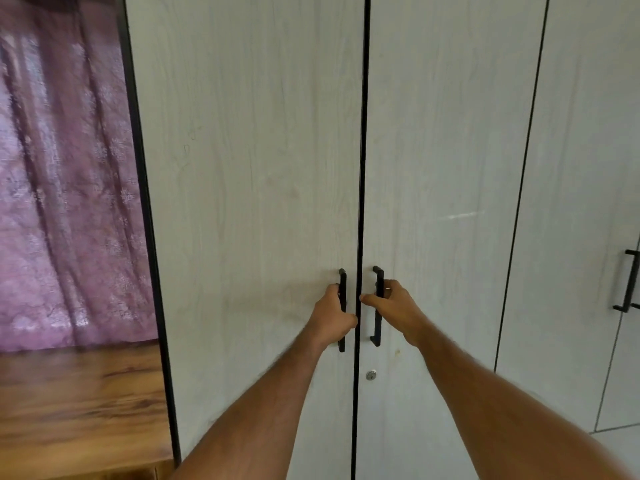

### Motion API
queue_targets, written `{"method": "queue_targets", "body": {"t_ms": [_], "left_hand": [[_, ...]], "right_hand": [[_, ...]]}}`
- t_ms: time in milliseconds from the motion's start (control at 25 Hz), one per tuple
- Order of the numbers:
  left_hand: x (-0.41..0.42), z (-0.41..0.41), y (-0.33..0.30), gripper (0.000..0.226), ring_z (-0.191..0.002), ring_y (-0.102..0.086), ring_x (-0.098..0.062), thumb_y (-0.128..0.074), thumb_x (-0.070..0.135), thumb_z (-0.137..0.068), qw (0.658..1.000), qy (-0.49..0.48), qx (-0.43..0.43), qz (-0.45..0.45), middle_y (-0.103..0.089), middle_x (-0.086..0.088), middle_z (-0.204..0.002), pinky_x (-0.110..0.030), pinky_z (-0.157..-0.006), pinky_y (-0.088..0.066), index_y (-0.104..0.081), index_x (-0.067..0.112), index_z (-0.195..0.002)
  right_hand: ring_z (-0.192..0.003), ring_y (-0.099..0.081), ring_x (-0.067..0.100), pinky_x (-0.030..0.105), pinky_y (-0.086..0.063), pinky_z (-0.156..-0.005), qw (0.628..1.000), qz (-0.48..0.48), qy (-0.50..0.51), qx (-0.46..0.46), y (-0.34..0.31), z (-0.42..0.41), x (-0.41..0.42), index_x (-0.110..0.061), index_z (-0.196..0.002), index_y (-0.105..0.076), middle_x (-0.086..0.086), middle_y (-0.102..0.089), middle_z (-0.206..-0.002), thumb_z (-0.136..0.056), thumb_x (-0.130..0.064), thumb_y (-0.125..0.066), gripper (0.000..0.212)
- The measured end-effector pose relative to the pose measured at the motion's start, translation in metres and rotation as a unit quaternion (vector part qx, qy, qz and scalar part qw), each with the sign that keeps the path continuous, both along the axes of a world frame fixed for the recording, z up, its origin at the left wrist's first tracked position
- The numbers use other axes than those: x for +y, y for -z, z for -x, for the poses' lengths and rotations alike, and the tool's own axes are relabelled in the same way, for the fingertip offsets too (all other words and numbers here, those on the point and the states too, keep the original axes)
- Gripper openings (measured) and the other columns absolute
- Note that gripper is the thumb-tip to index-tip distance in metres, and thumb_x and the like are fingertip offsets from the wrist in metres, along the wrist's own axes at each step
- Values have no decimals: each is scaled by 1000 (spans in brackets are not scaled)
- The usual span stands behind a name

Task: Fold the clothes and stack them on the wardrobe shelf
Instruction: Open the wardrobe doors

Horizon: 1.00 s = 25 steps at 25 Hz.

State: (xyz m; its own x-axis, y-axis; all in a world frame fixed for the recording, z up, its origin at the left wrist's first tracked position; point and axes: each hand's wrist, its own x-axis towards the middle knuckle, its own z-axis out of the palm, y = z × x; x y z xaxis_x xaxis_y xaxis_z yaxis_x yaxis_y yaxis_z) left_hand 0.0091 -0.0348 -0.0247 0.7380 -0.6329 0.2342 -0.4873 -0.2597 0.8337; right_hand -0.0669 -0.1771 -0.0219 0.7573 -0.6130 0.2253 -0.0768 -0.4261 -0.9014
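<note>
**Both hands on the wardrobe handles, doors shut**

The wardrobe (249, 168) fills nearly the whole view — pale wood-grain panels split by a dark vertical seam where the left door (263, 237) and right door (436, 202) meet. The two doors sit flush along that seam, so nothing inside can be seen: the shelf is hidden behind them, and no clothes appear anywhere in the frame. Farther right, another door (571, 237) of the same finish carries its own handle (628, 282) at the edge of the picture. To the left of the wardrobe hangs a purple curtain (65, 185), with a brown wooden surface (76, 403) below it.

The person stands square to the seam with both forearms reaching forward, one to each door. The left hand (334, 315) is wrapped around the left handle (342, 310), fingers curled behind the black bar and thumb closing over the front. The right hand (391, 303) holds the right handle (378, 306) in the same way, its thumb pointing in toward the seam. The handles sit close together on either side of the gap, which is why the hands end up almost touching — a grip that suits swinging both doors at once.

Below the right handle sits a small round keyhole (371, 375); no key is in it. Judging by the closed doors, the folding and stacking have not begun here.
</note>
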Motion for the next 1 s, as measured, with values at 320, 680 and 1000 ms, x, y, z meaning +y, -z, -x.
{"method": "queue_targets", "body": {"t_ms": [320,680,1000], "left_hand": [[78,107,20,55,-88,-62,-14,-70,38,-84,986,-130,-87,50,-60,4,-100,-23,-70,-52,-45,16,-127],[215,168,30,57,-72,-63,-20,-68,61,-78,889,-407,-192,80,-63,1,-83,-36,-65,-53,-48,16,-107],[306,154,29,41,-89,-64,-35,-60,26,-93,891,-427,-144,47,-63,-19,-105,-52,-78,-55,-41,3,-121]], "right_hand": [[-90,-57,9,31,-42,-82,999,30,31,-19,11,139,8,-16,-134,-47,-10,-58,-99,-89,-41,-72,57],[-96,-58,27,38,-47,-80,983,67,170,-23,11,273,-26,-8,-127,-46,7,-60,-102,-75,-53,-82,78],[-113,-54,44,53,-51,-87,963,71,259,-8,13,318,-40,-1,-143,-31,28,-49,-132,-93,-16,-65,63]]}}
